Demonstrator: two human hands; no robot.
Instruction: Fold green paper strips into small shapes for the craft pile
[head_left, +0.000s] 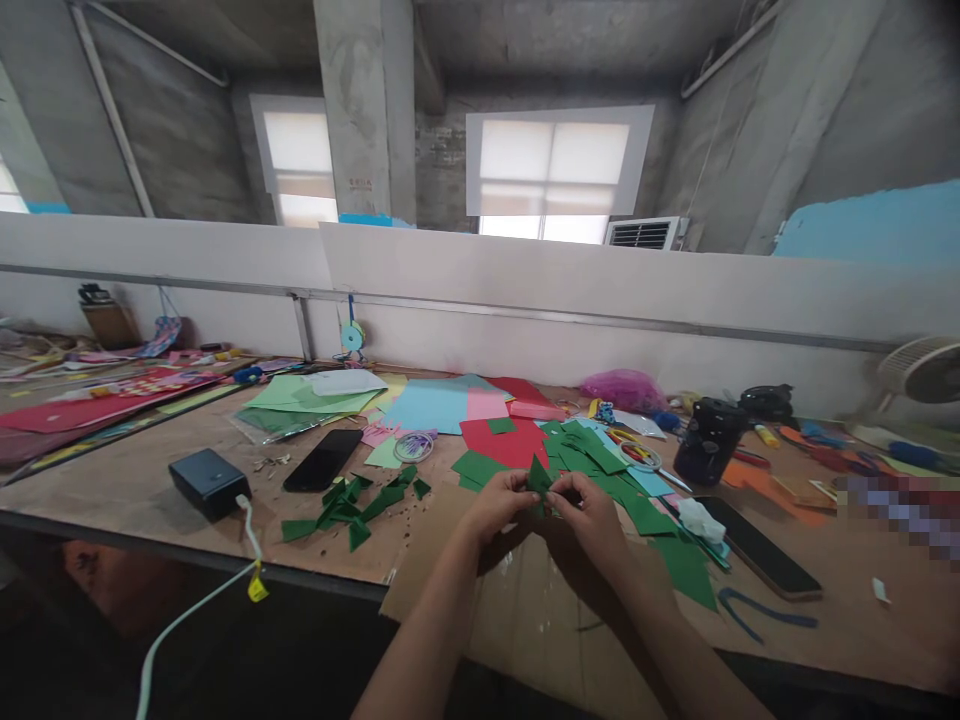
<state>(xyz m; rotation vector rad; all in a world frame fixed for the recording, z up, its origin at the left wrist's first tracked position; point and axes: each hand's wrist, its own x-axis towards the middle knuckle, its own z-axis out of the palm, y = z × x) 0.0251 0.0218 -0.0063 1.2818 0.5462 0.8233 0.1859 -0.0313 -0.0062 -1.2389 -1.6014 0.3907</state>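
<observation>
Between my two hands, above a brown cardboard sheet, is a small green piece of paper with its pointed tip up. My left hand pinches its left side, and my right hand pinches the right side lower down. The fingertips partly hide the paper's lower part. Left of my hands lies a loose pile of folded green paper pieces. Flat green paper squares spread behind and to the right of my right hand.
A black phone and a dark box with a white cable sit at left. On the right are a black cup, another phone and a blue strip. Red paper and light blue paper lie behind.
</observation>
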